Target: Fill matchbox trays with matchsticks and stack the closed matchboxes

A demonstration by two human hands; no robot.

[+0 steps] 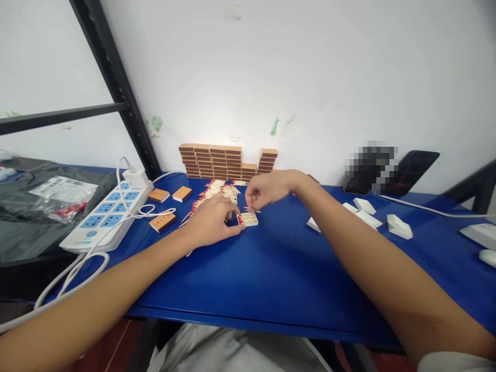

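Note:
A small white matchbox tray (251, 223) holding red-tipped matches (247, 217) sits on the blue table. My left hand (213, 219) has its thumb and fingers closed around the tray's left end. Just above the tray, my right hand (269, 188) is curled with its fingertips pinched together. A few matches show right at those fingertips, seemingly held, though the fingers partly hide them. Behind my left hand spreads a loose pile of red-headed matches (211, 192). Three closed orange matchboxes (163, 221) lie to the left of the pile.
Stacked matchboxes (213, 161) form a wall against the white wall. At left are a power strip (104, 214) with white cables and a dark plastic bag (23, 206). White empty-looking trays (399, 226) and a propped phone (414, 170) are at right.

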